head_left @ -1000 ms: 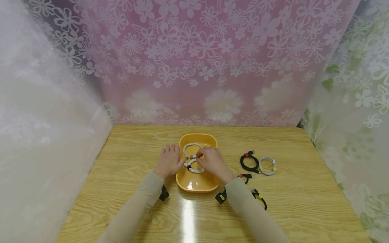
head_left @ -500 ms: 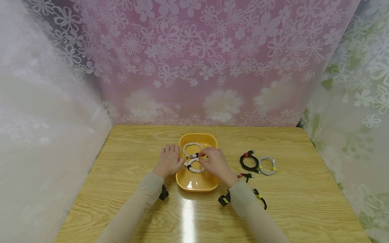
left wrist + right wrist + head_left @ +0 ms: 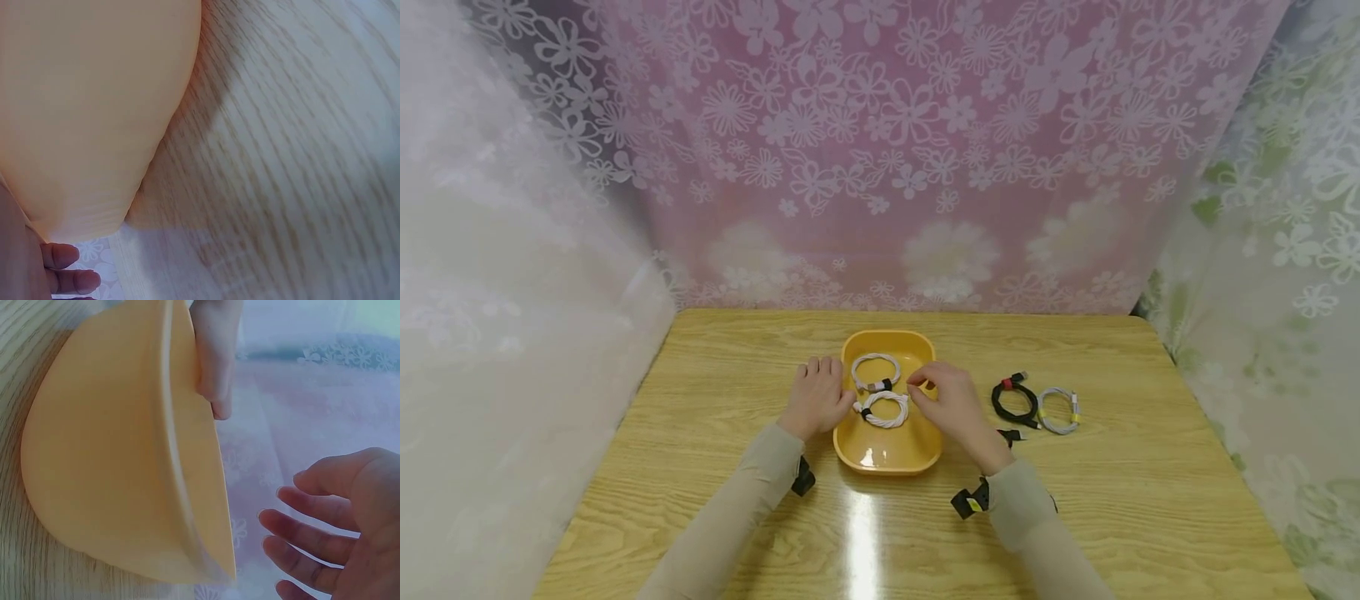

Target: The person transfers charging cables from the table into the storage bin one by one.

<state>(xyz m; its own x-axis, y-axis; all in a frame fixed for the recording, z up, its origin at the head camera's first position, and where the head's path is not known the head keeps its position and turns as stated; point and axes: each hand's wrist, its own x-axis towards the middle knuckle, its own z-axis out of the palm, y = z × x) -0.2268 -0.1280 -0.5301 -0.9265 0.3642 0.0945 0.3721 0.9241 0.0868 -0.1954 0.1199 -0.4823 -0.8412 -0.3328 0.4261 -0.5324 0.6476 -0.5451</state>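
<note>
The left hand (image 3: 817, 398) is resting at the left rim of the yellow box (image 3: 917, 437); whether its fingers are gripping, I cannot tell. Inside, two white cables (image 3: 886, 424) are lying coiled. The right hand (image 3: 953, 402) is hovering over the right rim, fingers loosely bent, holding nothing. Farther right, a black cable (image 3: 997, 406) and a grey cable (image 3: 1060, 431) are lying on the tabletop (image 3: 1135, 467).

Bin (image 3: 910, 446): plain yellow-orange. In bin: rear cable (image 3: 876, 356) and front cable (image 3: 887, 424), both white, black ties (image 3: 866, 413). Right of bin: black cable (image 3: 1000, 412) with red tie (image 3: 1007, 384), pale grey cable (image 3: 1060, 431) with yellow ties (image 3: 1077, 417). Under bin: tabletop (image 3: 737, 350), yellow-brown woodgrain. Behind bin: pink curtain (image 3: 910, 167), white floral print. Far right of bin: pale curtain (image 3: 1285, 292), green leaves, white flowers.
</note>
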